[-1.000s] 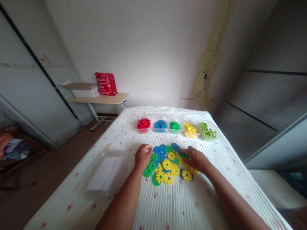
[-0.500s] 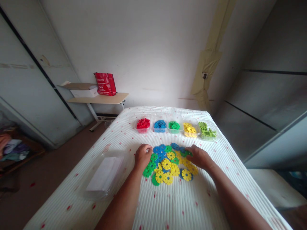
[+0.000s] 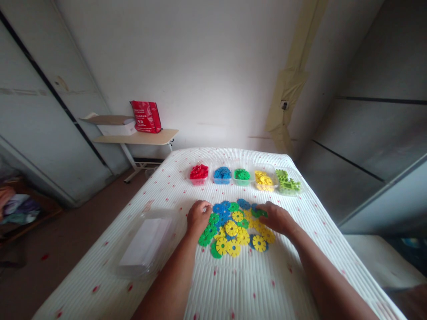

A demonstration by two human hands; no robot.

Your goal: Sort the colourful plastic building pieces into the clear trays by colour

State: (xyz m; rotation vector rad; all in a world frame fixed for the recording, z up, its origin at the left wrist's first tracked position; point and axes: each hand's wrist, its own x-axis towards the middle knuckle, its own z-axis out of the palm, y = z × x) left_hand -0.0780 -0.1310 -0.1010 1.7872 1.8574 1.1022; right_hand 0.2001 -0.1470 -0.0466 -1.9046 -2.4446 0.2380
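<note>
On the table lies a spread of notched plastic flower discs in yellow (image 3: pixel 231 228), blue (image 3: pixel 223 216) and green (image 3: pixel 207 235), many overlapping. My left hand (image 3: pixel 199 217) rests at the left edge of the spread. Its fingers are curled together, and whatever is between them, if anything, is hidden. My right hand (image 3: pixel 277 217) reaches over the back right of the discs. Its index finger and thumb are apart, touching or just above a green disc (image 3: pixel 259 213) that lies beside a partly covered blue one.
Behind the discs stands a row of clear tubs: red pieces (image 3: pixel 199 171), blue discs (image 3: pixel 222 173), green discs (image 3: pixel 242 174), yellow discs (image 3: pixel 264 180), light-green pieces (image 3: pixel 287 182). A clear plastic lid or tray (image 3: pixel 140 271) with white paper (image 3: pixel 147 242) lies left. A side table (image 3: pixel 147 138) stands farther back.
My right fingertips have shifted slightly left, covering a little more of the blue disc by them. My left hand and the other discs look unmoved.
</note>
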